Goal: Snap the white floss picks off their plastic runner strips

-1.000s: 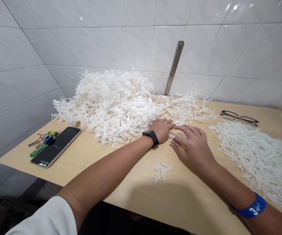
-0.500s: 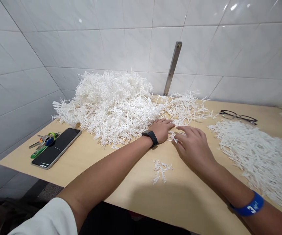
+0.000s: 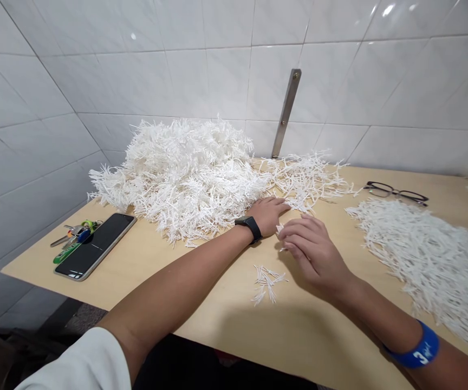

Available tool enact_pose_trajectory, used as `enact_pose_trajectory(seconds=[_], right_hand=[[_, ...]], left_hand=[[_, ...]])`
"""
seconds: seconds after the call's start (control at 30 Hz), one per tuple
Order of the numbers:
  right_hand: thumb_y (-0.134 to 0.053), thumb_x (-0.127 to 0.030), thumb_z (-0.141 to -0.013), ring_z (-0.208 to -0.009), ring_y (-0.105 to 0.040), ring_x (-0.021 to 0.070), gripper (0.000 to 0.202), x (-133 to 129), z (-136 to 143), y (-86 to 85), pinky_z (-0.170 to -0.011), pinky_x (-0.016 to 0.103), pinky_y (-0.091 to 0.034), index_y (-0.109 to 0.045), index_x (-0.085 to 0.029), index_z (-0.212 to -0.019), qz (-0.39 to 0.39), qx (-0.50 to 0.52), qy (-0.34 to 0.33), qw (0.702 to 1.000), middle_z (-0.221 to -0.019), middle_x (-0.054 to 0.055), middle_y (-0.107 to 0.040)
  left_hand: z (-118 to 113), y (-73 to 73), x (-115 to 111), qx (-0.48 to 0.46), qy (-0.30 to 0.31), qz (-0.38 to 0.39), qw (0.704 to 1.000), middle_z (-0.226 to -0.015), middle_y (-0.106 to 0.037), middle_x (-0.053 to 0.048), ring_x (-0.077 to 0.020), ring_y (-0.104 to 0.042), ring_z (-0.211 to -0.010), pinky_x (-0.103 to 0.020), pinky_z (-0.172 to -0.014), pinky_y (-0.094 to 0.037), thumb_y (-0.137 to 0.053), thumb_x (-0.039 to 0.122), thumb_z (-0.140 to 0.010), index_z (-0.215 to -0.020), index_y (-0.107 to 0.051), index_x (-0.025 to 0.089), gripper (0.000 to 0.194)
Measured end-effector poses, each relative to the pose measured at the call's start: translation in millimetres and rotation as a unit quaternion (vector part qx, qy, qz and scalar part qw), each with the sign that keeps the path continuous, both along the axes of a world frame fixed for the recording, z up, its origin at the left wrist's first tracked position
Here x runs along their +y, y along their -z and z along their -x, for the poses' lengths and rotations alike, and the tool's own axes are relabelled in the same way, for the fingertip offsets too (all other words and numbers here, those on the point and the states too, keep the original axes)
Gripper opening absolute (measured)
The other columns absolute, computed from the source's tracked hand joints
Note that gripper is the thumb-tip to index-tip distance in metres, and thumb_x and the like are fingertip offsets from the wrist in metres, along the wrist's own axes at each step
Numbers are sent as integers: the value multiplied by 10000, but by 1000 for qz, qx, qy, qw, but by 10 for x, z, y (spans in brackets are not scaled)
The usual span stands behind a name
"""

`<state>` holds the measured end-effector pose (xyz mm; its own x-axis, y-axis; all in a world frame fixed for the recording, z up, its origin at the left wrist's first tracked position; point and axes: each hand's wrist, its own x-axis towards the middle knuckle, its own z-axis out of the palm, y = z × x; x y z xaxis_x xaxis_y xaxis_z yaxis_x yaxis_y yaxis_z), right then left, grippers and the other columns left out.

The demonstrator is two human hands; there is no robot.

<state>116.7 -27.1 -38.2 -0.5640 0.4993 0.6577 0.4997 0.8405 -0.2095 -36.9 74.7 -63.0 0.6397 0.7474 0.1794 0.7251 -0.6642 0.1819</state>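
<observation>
A tall heap of white, stringy branched pieces (image 3: 189,179) stands on the table. At its right lower edge my left hand (image 3: 267,214) lies flat, fingers stretched towards the strands. Close beside it, to the right, my right hand (image 3: 313,249) is closed, and white tips of a few strands (image 3: 279,229) poke out at its fingertips. Its fingers hide the rest of them. Nearer to me lies a small loose cluster of white strands (image 3: 267,283). Behind my hands is a thinner scatter of strands (image 3: 307,179).
A wide flat spread of white pieces (image 3: 429,260) covers the right side, with black-framed glasses (image 3: 396,192) behind it. On the left lie a phone (image 3: 96,246) and keys (image 3: 77,233). A metal bar (image 3: 286,114) stands against the tiled wall (image 3: 218,81).
My right hand has come down and towards me, lifting white strands from the table beside my left hand. The left hand stays in place.
</observation>
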Motion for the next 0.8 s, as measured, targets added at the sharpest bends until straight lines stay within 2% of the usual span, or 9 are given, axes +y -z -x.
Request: enact_pose_trajectory(seconds=[0.13,0.33,0.53,0.8], right_hand=[[-452,-103,-930,-881,-541,195,181,-71,31,-26,-861,390,-359,-540,-194,-800,7,-8,-21,1000,-805,36,-655],[-448,-84,-914,-847,-538,182,182,-141,57,-38,-833,372,-354,-517,-194,-786,20,-3,-72,997,-767,23,-626],[-428,-46,-882,-791,-506,188,208,-167,80,-39,-762,354,-402,-496,-196,-755,42,57,-99,993,-734,31,-592],[-426,-43,-893,-770,-482,193,199,-196,119,28,-713,342,-435,-508,-184,-780,18,62,-125,990,-737,59,-588]], left_hand=[[-6,42,34,-8,-10,4,1000,-1492,-437,-38,-230,-416,-1317,-404,-1119,-315,-471,226,-904,-1342,-513,237,440],[-24,107,60,-19,-17,-15,1000,-1471,-466,-18,-217,-420,-1318,-386,-1116,-324,-420,220,-917,-1334,-528,247,432],[-26,67,18,-3,-30,4,1000,-1498,-433,-10,-224,-380,-1354,-416,-1119,-315,-443,212,-887,-1358,-495,268,477],[-40,62,10,2,-34,6,999,-1505,-423,4,-217,-365,-1362,-427,-1114,-313,-453,139,-837,-1357,-485,267,537]])
